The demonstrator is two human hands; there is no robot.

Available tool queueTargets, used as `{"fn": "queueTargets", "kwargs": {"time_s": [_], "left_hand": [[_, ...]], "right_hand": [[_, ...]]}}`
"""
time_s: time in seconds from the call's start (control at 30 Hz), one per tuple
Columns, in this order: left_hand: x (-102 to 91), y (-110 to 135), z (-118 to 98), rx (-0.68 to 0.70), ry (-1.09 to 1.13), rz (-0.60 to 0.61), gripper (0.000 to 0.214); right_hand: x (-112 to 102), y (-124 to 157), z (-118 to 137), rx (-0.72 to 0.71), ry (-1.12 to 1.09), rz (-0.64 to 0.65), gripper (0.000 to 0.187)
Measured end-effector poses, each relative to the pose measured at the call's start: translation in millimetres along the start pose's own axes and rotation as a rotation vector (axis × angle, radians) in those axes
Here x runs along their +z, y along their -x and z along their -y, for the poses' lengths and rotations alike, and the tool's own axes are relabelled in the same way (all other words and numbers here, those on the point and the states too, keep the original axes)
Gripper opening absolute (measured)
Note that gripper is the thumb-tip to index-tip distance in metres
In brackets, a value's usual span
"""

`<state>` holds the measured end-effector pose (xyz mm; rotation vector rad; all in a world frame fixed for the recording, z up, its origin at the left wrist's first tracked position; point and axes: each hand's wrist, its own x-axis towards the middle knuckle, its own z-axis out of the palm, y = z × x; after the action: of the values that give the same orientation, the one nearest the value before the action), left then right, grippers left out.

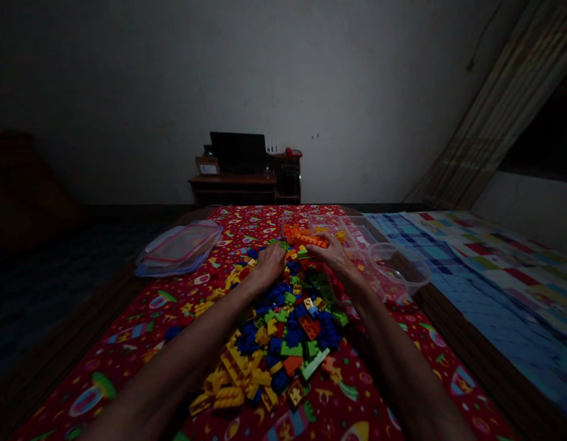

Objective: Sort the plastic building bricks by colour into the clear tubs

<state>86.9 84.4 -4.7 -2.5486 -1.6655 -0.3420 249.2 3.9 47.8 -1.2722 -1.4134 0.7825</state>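
Observation:
A mixed heap of toy building bricks (287,324) in yellow, blue, green, red and orange spreads over the red patterned cloth (140,355). My left hand (271,260) rests at the far part of this heap with its fingers curled down; whatever lies in them is hidden. To its right, my right hand (331,250) has its thumb and fingers closed around orange bricks (316,241). More orange bricks (292,233) lie in a clear container just beyond both hands. Dark green and red bricks are partly hidden below my right wrist.
Clear plastic containers (363,229) stand at the far right of the cloth, with a round clear tub (418,275) nearer. Stacked lids (182,245) lie at the left edge. A blue plaid bedspread (453,288) is to the right. A desk with a dark monitor (239,151) stands against the wall.

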Motion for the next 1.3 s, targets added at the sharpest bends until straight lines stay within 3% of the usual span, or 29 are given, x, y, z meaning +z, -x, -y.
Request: {"fn": "queueTargets", "kwargs": {"time_s": [0.23,0.33,0.47,0.63,0.87,1.17,1.3], "left_hand": [[-23.4,1.9,17.9,-0.153,0.304,-0.026,0.026],[-31.1,14.4,22.4,-0.139,0.567,-0.03,0.03],[-34.0,38.8,8.8,-0.072,0.814,-0.018,0.038],[-29.4,52.1,-5.6,-0.112,0.781,-0.035,0.027],[-21.0,52.8,-0.7,-0.129,0.837,0.013,0.025],[-20.4,59.1,-5.8,-0.128,0.649,-0.033,0.024],[-32.3,60.7,-6.6,-0.094,0.666,0.005,0.026]], "right_hand": [[1.5,-7.8,-12.8,0.042,-0.123,-0.012,0.037],[8.9,-18.1,-27.3,0.082,-0.13,-0.042,0.035],[22.5,-22.1,-38.6,0.109,-0.113,-0.057,0.034],[31.1,-9.2,-29.2,0.134,-0.179,0.159,0.029],[44.7,-6.6,-34.9,0.252,-0.381,0.288,0.038],[52.7,2.6,-24.2,0.129,-0.179,0.245,0.035],[51.3,-1.7,-25.4,0.102,-0.117,0.176,0.035]]}}
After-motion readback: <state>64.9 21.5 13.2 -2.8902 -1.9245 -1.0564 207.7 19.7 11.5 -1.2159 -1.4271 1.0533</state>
